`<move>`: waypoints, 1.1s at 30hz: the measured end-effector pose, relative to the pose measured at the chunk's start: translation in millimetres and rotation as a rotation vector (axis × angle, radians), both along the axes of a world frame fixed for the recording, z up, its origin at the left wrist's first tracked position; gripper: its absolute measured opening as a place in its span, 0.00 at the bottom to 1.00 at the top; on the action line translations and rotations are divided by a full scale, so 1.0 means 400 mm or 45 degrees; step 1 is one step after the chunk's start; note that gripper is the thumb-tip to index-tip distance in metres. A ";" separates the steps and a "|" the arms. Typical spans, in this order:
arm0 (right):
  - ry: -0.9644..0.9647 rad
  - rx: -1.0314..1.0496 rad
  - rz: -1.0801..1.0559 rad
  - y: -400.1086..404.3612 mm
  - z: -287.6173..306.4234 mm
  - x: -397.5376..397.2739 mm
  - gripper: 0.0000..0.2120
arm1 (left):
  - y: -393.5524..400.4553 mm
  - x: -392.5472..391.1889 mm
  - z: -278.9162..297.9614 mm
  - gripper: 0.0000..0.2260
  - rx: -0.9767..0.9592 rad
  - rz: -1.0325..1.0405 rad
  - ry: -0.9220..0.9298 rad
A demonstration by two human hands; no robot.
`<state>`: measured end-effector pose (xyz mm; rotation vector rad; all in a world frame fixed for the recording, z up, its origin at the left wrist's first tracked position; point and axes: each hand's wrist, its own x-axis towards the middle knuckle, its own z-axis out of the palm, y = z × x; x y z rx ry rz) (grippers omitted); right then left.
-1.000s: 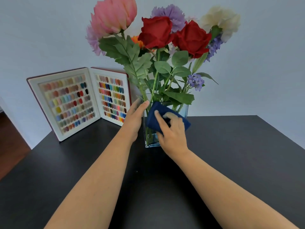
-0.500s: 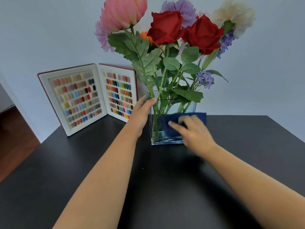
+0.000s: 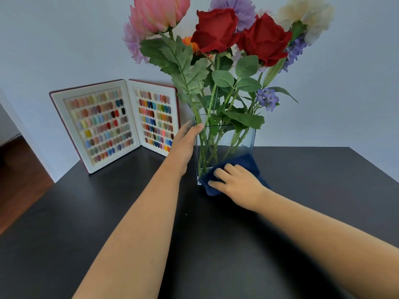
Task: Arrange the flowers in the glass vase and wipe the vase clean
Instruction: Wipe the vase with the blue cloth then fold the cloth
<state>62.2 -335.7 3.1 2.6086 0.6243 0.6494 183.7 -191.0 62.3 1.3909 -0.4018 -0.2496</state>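
A square clear glass vase (image 3: 235,139) stands on the black table (image 3: 108,223), filled with flowers (image 3: 218,31): red roses, a pink bloom, purple and cream ones, green stems and leaves. My left hand (image 3: 185,141) rests flat against the vase's left side, thumb at the rim. My right hand (image 3: 235,182) presses a dark blue cloth (image 3: 248,164) against the bottom of the vase's front face, fingers spread on the cloth.
An open book-style case of coloured nail swatches (image 3: 112,124) stands against the pale wall behind and left of the vase. Wooden floor (image 3: 19,186) shows past the table's left edge.
My right hand has slid the blue cloth down the vase's front, from near the rim to the base. My left hand has stayed on the vase's left side.
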 end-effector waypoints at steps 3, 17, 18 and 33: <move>0.003 -0.058 -0.089 -0.041 0.008 -0.028 0.19 | 0.001 -0.003 0.004 0.31 -0.024 -0.006 0.010; 0.068 0.007 -0.088 0.041 -0.002 0.014 0.21 | -0.013 -0.033 0.013 0.43 -0.067 0.054 0.061; 0.092 -0.020 -0.104 0.045 -0.002 0.014 0.20 | -0.014 -0.034 0.012 0.42 -0.068 0.057 0.057; 0.058 -0.089 -0.356 -0.022 0.003 -0.057 0.16 | -0.012 -0.012 0.013 0.43 0.016 0.029 0.068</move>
